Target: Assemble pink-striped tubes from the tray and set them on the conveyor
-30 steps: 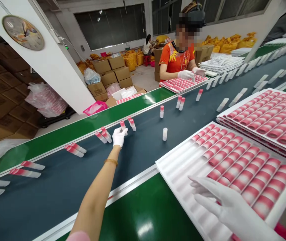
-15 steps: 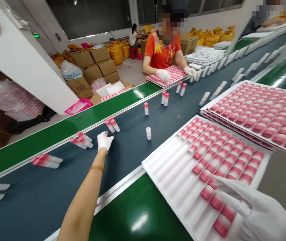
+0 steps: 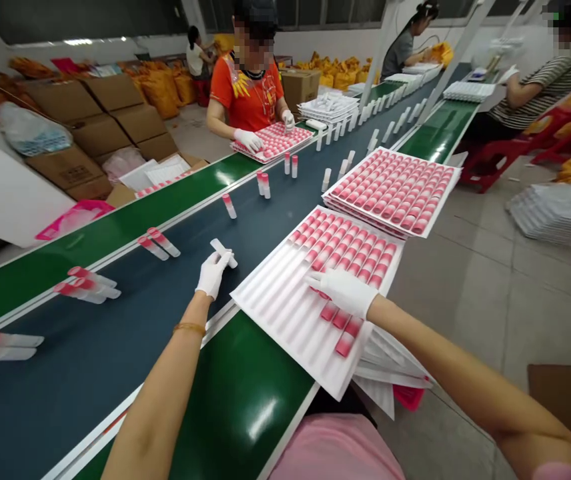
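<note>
My left hand point(image 3: 213, 275), in a white glove, is over the dark conveyor belt, its fingers closed on a tilted white tube point(image 3: 223, 252). My right hand point(image 3: 343, 291), also gloved, lies palm down over a white grooved tray point(image 3: 278, 303), fingers stretched out leftward. Pink-and-white tubes point(image 3: 348, 337) lie in rows in the tray's grooves, and a pink end shows under these fingers. The grooves on the tray's left side hold no tubes. Pairs of pink-topped tubes point(image 3: 163, 241) stand along the belt's far side.
A stack of filled trays point(image 3: 390, 190) sits just beyond my tray. Across the belt point(image 3: 175, 320), a co-worker in an orange shirt point(image 3: 250, 93) handles another filled tray point(image 3: 278, 141). White tubes point(image 3: 326, 179) stand farther up the belt. Cardboard boxes point(image 3: 65, 107) are stacked behind.
My view has turned rightward. My left hand has closed on the white tube, which stood upright on the belt before. My right hand has moved farther in over the tray's tubes.
</note>
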### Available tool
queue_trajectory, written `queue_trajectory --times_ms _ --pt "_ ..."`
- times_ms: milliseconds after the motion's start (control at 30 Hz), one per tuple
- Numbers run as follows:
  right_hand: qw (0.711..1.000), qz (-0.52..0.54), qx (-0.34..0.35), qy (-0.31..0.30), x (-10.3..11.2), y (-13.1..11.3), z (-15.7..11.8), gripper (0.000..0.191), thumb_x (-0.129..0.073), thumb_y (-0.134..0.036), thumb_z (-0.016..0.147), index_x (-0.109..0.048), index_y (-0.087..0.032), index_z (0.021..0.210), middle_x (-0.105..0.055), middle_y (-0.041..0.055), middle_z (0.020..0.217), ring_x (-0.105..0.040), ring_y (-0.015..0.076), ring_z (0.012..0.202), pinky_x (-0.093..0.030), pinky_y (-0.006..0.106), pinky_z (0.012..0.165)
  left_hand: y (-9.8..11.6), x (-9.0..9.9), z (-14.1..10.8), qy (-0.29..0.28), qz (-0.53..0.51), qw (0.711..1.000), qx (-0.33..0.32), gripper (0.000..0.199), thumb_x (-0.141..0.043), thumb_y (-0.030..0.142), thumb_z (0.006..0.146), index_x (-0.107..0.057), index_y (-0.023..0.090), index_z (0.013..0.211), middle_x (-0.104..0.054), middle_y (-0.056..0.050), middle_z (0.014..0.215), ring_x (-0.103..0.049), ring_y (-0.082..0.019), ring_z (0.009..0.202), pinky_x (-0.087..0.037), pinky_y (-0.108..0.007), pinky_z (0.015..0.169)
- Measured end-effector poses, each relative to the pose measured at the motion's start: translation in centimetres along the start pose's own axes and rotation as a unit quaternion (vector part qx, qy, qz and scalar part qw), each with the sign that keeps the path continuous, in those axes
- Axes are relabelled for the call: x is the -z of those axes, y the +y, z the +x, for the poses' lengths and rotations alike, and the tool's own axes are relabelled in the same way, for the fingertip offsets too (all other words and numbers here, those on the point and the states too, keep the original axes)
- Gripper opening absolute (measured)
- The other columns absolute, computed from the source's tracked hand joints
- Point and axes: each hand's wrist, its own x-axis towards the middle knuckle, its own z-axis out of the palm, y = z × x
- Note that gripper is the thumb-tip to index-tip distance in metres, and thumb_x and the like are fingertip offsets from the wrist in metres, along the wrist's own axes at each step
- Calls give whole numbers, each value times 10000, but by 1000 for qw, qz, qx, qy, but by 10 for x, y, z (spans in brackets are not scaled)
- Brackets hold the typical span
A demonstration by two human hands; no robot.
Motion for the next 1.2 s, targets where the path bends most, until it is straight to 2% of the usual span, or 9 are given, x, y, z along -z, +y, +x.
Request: queue_trajectory --times_ms 133,300,367,467,533,633,833,1000,1200 --pt "991 -111 61 -36 -5 4 6 288 -501 31 803 -716 -109 933 -677 128 850 -613 217 669 -475 292 622 22 20 -77 10 -38 999 17 537 -672 553 799 -617 119 1111 -696 -123 967 -675 -252 936 -533 -440 899" --pt "981 -171 93 1 -7 20 7 211 -607 -46 780 -676 -178 630 -666 106 718 -660 257 740 -550 351 709 55 15 -174 -11 -87 996 29 473 -653 502 868 -623 163 1197 -655 -63 924 -636 -191 851 -523 -366 859" --pt "982 -162 92 34 -3 17 2 163 -650 -146 817 -702 -221 682 -686 50 742 -670 214 777 -550 312 726 68 10 -201 -20 -103 994 26 451 -604 488 914 -612 189 1252 -632 -54 937 -587 -164 789 -502 -327 803" --pt "993 -66 55 75 5 -8 -13 188 -577 -280 941 -703 -230 1071 -713 14 885 -679 142 778 -552 210 687 81 4 -229 -11 -69 998 12 373 -521 478 967 -644 207 1192 -607 -51 938 -507 -146 718 -445 -295 736" --pt "986 134 -1 98 12 -40 -23 326 -532 -317 990 -585 -200 1291 -704 39 980 -690 154 842 -573 207 707 84 -1 -242 -4 -39 999 -3 342 -491 477 980 -675 204 1072 -581 -43 886 -481 -154 714 -423 -295 740" --pt "910 379 -43 163 26 -101 -27 323 -600 -351 960 -598 -205 1249 -675 70 1075 -669 213 972 -573 290 800 80 -7 -255 7 -13 1000 -19 334 -479 465 989 -665 218 1116 -522 -18 810 -454 -160 708 -410 -294 738" --pt "945 255 111 170 52 -187 -10 141 -544 -252 980 -643 -232 1078 -631 53 1016 -609 198 908 -512 333 815 61 -5 -266 -9 -22 998 -52 382 -504 466 978 -608 250 1275 -530 -10 817 -459 -153 707 -443 -281 687" --pt "961 209 132 122 53 -196 -7 150 -464 -186 1009 -607 -211 973 -575 34 931 -554 160 787 -452 278 714 46 5 -267 -19 -54 996 -69 322 -541 419 971 -634 268 1240 -601 -35 966 -535 -164 812 -483 -287 767" --pt "965 181 107 157 54 -201 -10 167 -493 -108 971 -507 -186 823 -505 -6 806 -487 128 686 -363 245 625 36 5 -268 18 -42 995 -90 322 -553 431 960 -668 264 1209 -643 -61 1025 -597 -206 901 -505 -322 846"
